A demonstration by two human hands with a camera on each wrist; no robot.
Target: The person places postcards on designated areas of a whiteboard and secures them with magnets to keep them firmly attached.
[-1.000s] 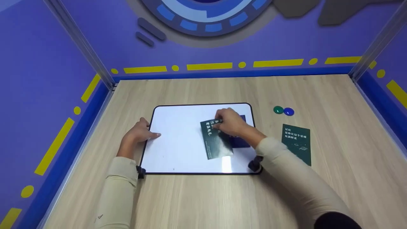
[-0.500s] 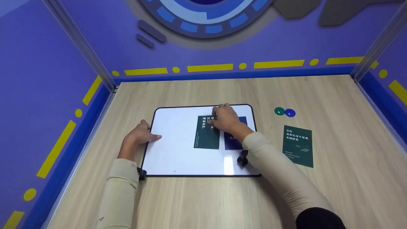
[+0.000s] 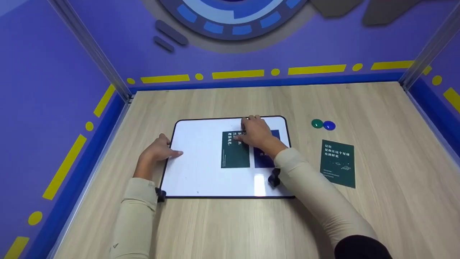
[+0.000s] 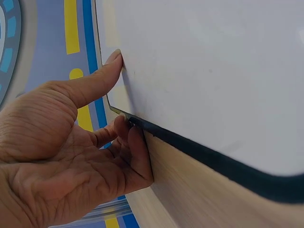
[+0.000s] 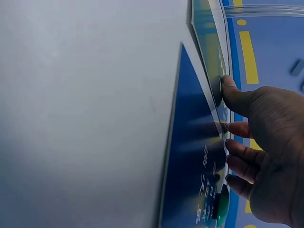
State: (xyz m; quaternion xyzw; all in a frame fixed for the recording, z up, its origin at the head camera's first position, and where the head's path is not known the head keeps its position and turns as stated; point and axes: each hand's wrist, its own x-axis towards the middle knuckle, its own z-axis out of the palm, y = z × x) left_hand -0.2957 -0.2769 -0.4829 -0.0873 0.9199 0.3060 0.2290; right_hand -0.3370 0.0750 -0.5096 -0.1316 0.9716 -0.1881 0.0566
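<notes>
A white board with a black rim [image 3: 201,176] lies on the table. My left hand [image 3: 156,151] grips its left edge, thumb on top, the other fingers curled at the rim in the left wrist view. On the board's right half, a dark green printed card [image 3: 235,154] lies flat beside a dark blue card [image 3: 264,162]. My right hand [image 3: 257,133] holds the green card near its top, with the thumb on its face, and covers part of both cards. In the right wrist view a green rounded piece [image 5: 223,206] shows by the blue card [image 5: 190,137].
A second green card [image 3: 337,163] lies on the table right of the board. Behind it are a green disc [image 3: 317,123] and a blue disc [image 3: 329,125], touching. Purple-blue walls [image 3: 230,57] close off the back and sides.
My right hand has brought the green card, earlier tilted and overlapping the blue card, down flat and straight beside it. Over the last half second little has moved. My left hand keeps its grip.
</notes>
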